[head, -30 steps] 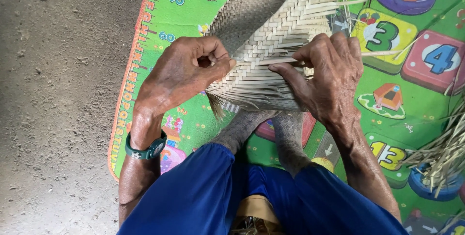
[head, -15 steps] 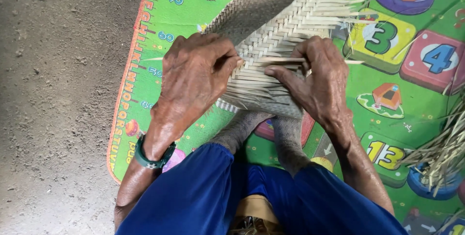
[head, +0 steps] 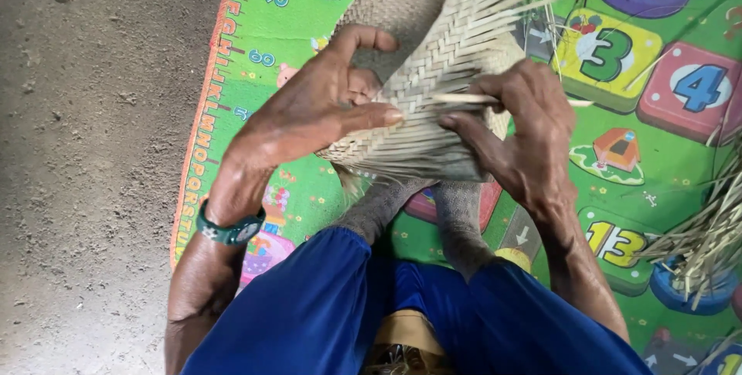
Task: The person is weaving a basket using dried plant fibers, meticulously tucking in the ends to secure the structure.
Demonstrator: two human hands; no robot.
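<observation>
A half-woven basket (head: 433,73) of pale flat straw strips sits in front of the person's knees, raised over a bright children's play mat (head: 294,182) printed with numbers, letters and cartoon shapes. The left hand (head: 317,112) wraps the basket's near left side: its thumb hooks over the rim at the top, while the index finger lies straight along the plaited wall, the grip closed on the weave itself. The right hand (head: 525,135) comes in from the other side, its grip narrow, thumb and fingers pinched on a single loose strip (head: 471,99) that runs level across the basket wall, and the two hands' fingertips lie close together at the middle of the work. Unwoven strip ends fan out from the basket's upper right edge. The person's lower legs show under the basket, with blue trousers (head: 340,313) above them in the foreground. A green wristwatch (head: 229,230) circles the left wrist. A bundle of loose straw (head: 707,243) lies on the mat at the right edge, well apart from the hands. Bare grey dirt floor (head: 85,151) fills the left of the view, beside the mat's orange border.
</observation>
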